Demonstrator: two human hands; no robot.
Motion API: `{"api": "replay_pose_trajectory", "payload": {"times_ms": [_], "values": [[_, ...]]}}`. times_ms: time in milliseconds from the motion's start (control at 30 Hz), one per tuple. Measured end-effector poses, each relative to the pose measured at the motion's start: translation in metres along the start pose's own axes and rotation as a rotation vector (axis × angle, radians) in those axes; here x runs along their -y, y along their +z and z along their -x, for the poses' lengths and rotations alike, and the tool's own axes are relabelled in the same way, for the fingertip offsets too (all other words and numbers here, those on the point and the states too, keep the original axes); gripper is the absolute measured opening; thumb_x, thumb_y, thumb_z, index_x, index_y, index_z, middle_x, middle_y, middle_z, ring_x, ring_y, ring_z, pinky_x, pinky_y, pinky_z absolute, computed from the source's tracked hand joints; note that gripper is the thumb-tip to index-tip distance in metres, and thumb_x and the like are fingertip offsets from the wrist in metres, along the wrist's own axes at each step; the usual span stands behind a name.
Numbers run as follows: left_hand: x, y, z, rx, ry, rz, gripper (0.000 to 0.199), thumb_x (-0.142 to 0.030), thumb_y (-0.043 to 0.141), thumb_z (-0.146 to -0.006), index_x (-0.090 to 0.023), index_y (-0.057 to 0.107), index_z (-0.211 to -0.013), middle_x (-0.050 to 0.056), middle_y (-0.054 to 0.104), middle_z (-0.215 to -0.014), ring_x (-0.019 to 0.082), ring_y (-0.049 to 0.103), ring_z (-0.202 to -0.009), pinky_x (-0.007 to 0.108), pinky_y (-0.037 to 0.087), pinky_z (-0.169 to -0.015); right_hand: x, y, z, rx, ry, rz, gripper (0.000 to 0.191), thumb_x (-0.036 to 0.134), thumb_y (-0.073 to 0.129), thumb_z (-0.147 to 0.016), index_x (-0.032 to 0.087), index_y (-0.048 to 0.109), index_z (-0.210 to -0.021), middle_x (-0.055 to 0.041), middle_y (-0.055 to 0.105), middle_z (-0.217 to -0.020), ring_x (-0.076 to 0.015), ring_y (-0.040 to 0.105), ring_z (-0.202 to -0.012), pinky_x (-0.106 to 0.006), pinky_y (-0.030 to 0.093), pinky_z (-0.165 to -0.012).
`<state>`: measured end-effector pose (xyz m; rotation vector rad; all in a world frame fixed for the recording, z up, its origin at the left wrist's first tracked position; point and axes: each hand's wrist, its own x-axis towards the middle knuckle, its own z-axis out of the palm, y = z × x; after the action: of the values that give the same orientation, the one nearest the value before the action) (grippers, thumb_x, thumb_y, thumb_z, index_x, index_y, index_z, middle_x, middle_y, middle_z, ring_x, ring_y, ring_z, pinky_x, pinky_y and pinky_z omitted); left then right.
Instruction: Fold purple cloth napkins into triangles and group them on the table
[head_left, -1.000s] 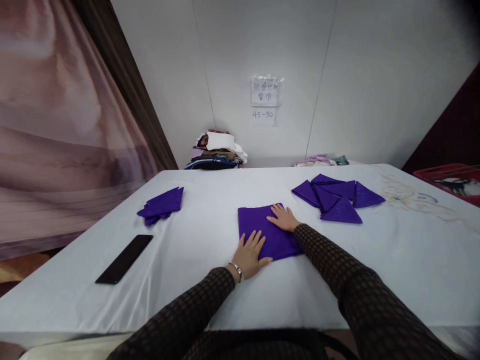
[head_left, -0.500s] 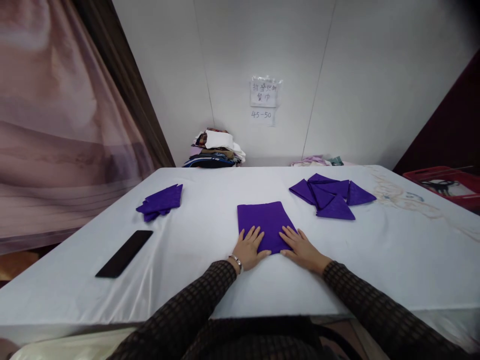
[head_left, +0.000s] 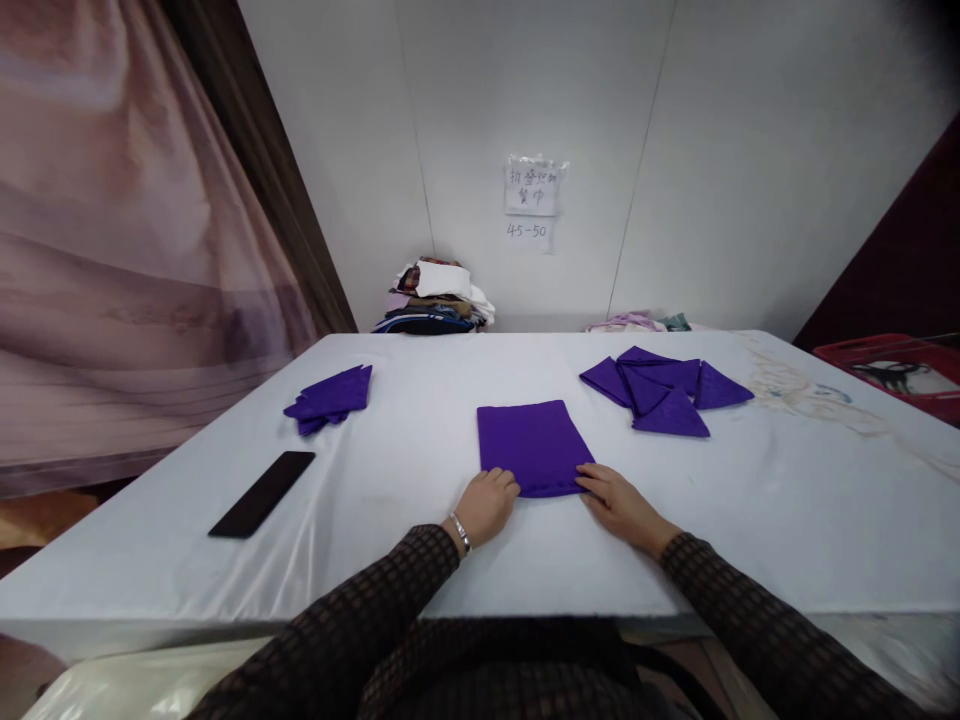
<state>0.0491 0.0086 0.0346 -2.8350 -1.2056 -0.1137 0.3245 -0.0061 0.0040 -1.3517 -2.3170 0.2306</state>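
A purple cloth napkin [head_left: 534, 440], folded to a near-square, lies flat on the white tablecloth [head_left: 420, 430] in front of me. My left hand [head_left: 489, 500] has its fingers closed on the near left corner of the napkin. At the near right corner my right hand [head_left: 621, 505] pinches the edge, thumb below and fingers on top. The near edge bows slightly between the two hands. Several napkins folded into triangles [head_left: 671, 412] overlap at the right, and a small fanned pile of purple napkins [head_left: 334, 397] lies at the left.
A flat dark rectangular object [head_left: 262, 494] lies at the left of the table. Piled clothes [head_left: 435, 297] stand behind the far edge. A paper sign [head_left: 531, 190] hangs on the wall, and a red basket [head_left: 892, 370] stands beyond the right edge.
Both hands have gone from lying flat with spread fingers on the napkin to gripping its near corners. They have moved slightly apart. The view has shifted a little.
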Motion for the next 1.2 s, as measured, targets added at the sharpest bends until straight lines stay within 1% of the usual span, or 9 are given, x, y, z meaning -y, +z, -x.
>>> {"api": "replay_pose_trajectory", "payload": {"times_ms": [167,300,367,433,533,700,933,1067,1200], "values": [[0.036,-0.006,0.011,-0.032,0.002,-0.07,0.02,-0.015,0.04,-0.09,-0.018,0.06,-0.091,0.005,0.062,-0.091,0.019,0.054,-0.087,0.034,0.039,-0.078,0.049,0.002,0.005,0.14,0.071,0.005,0.041,0.026,0.048,-0.083,0.016,0.06,-0.121,-0.0141,0.054,-0.131,-0.0271,0.048,-0.12,-0.047,0.034,-0.104],[0.079,-0.013,0.027,-0.035,-0.125,-0.061,0.023,-0.013,0.04,-0.088,-0.019,0.062,-0.093,0.007,0.064,-0.096,0.02,0.056,-0.094,0.036,0.039,-0.085,0.104,0.008,0.008,0.293,-0.036,-0.146,0.053,0.036,0.05,-0.085,0.02,0.047,-0.135,-0.0118,0.045,-0.14,-0.0269,0.04,-0.129,-0.049,0.025,-0.109],[0.088,-0.014,0.034,-0.021,-0.199,-0.016,0.028,-0.009,0.041,-0.084,-0.019,0.064,-0.098,0.007,0.065,-0.104,0.02,0.057,-0.1,0.037,0.041,-0.088,0.117,0.009,0.006,0.337,-0.102,-0.211,0.055,0.038,0.05,-0.086,0.023,0.043,-0.138,-0.0105,0.042,-0.143,-0.0263,0.036,-0.131,-0.049,0.021,-0.11],[0.086,-0.012,0.039,-0.043,-0.248,0.054,0.036,-0.004,0.043,-0.079,-0.02,0.064,-0.104,0.007,0.064,-0.113,0.02,0.056,-0.106,0.036,0.041,-0.093,0.117,0.007,-0.001,0.32,-0.115,-0.23,0.053,0.038,0.049,-0.087,0.023,0.044,-0.137,-0.0102,0.042,-0.142,-0.0254,0.036,-0.132,-0.05,0.019,-0.111],[0.067,-0.008,0.039,-0.144,-0.252,0.156,0.041,-0.005,0.042,-0.078,-0.021,0.063,-0.11,0.005,0.063,-0.119,0.018,0.054,-0.112,0.036,0.039,-0.1,0.098,0.003,-0.019,0.214,-0.074,-0.199,0.046,0.037,0.045,-0.089,0.021,0.05,-0.133,-0.0108,0.046,-0.139,-0.0246,0.038,-0.131,-0.05,0.02,-0.111],[0.043,0.0,0.019,-0.265,-0.285,0.239,0.033,-0.029,0.04,-0.089,-0.02,0.062,-0.113,0.007,0.06,-0.124,0.02,0.051,-0.118,0.038,0.038,-0.104,0.066,0.007,-0.071,0.153,-0.027,-0.107,0.044,0.035,0.039,-0.091,0.02,0.052,-0.13,-0.0099,0.047,-0.139,-0.0232,0.037,-0.132,-0.047,0.023,-0.111],[0.047,0.017,0.002,-0.089,-0.526,0.126,0.066,-0.052,0.043,-0.087,-0.006,0.044,-0.133,0.02,0.034,-0.145,0.032,0.026,-0.137,0.046,0.024,-0.111,0.073,0.035,-0.151,0.263,-0.068,0.041,0.053,0.038,0.035,-0.092,0.014,0.038,-0.14,-0.0128,0.03,-0.149,-0.0247,0.019,-0.14,-0.045,0.019,-0.111],[0.047,0.025,0.003,-0.043,-0.548,0.11,0.072,-0.057,0.038,-0.087,-0.005,0.038,-0.137,0.02,0.032,-0.146,0.033,0.024,-0.137,0.047,0.022,-0.111,0.072,0.053,-0.182,0.311,-0.103,0.07,0.06,0.048,0.032,-0.092,0.013,0.035,-0.141,-0.0133,0.026,-0.15,-0.0266,0.016,-0.14,-0.048,0.015,-0.111],[0.048,0.031,0.004,-0.074,-0.53,0.091,0.071,-0.059,0.034,-0.087,-0.01,0.038,-0.138,0.018,0.033,-0.147,0.032,0.024,-0.138,0.049,0.022,-0.11,0.053,0.065,-0.201,0.349,-0.065,0.093,0.065,0.056,0.026,-0.092,0.016,0.032,-0.143,-0.0116,0.025,-0.151,-0.0253,0.017,-0.14,-0.049,0.011,-0.111]]}}
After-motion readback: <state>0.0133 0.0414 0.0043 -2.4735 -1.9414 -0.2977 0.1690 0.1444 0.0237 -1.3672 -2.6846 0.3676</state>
